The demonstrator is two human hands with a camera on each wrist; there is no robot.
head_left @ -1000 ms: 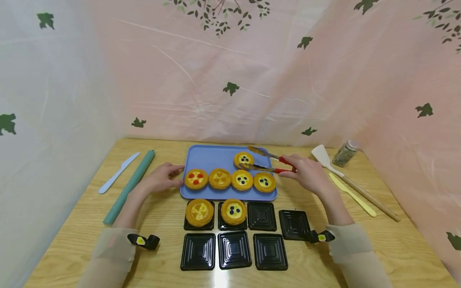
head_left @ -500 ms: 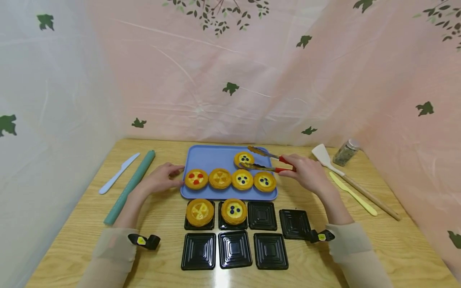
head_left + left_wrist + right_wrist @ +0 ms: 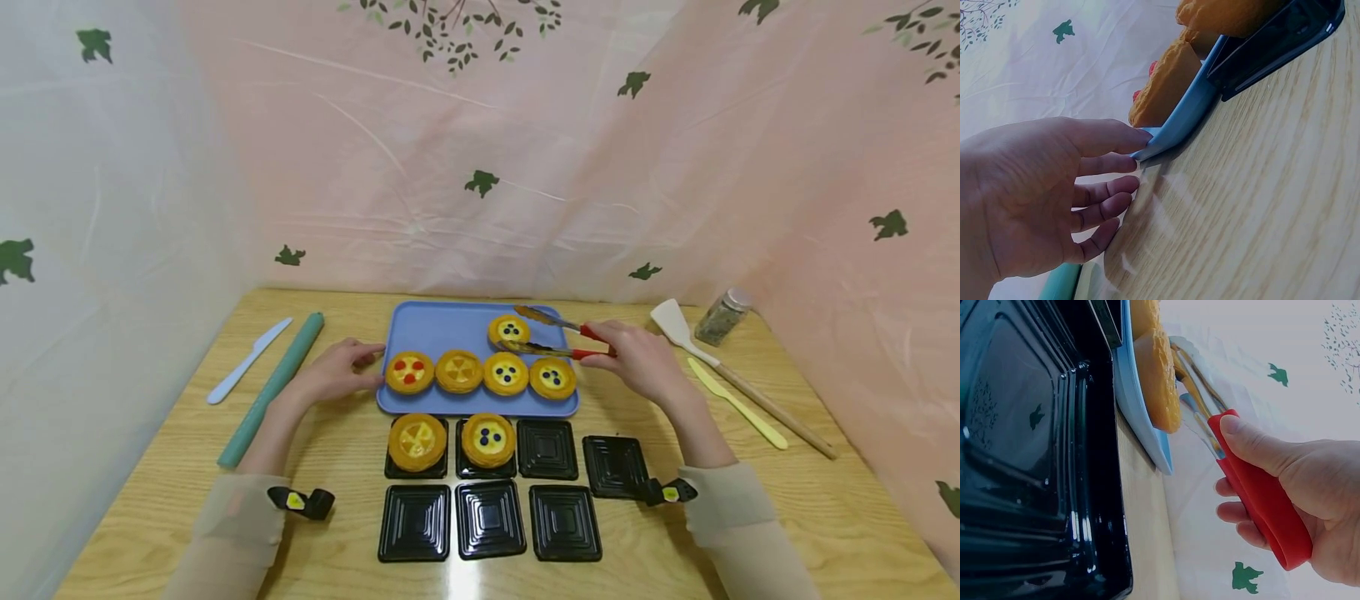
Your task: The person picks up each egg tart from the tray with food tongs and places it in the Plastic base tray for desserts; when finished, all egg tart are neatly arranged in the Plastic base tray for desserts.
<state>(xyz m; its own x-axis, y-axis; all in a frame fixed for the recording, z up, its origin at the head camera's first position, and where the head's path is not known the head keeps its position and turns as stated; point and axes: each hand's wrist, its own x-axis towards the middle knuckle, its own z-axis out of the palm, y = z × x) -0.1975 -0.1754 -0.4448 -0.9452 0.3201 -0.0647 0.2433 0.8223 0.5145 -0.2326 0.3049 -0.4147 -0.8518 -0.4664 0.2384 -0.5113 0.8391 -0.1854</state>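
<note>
My right hand grips a pair of tongs by the red handles. The tongs' arms are spread around a blueberry tart at the back of the blue tray; contact with that tart cannot be made out. At the tray's left edge my left hand rests its thumb and forefinger against the rim, the other fingers loosely bent. A front row on the tray holds a red-topped tart, a tart with pale wedges and two blueberry tarts.
Black square trays stand before the blue tray; one bears a wedge-topped tart, another a blueberry tart. At left lie a blue knife and a green roll. A spatula, yellow knife and jar are at right.
</note>
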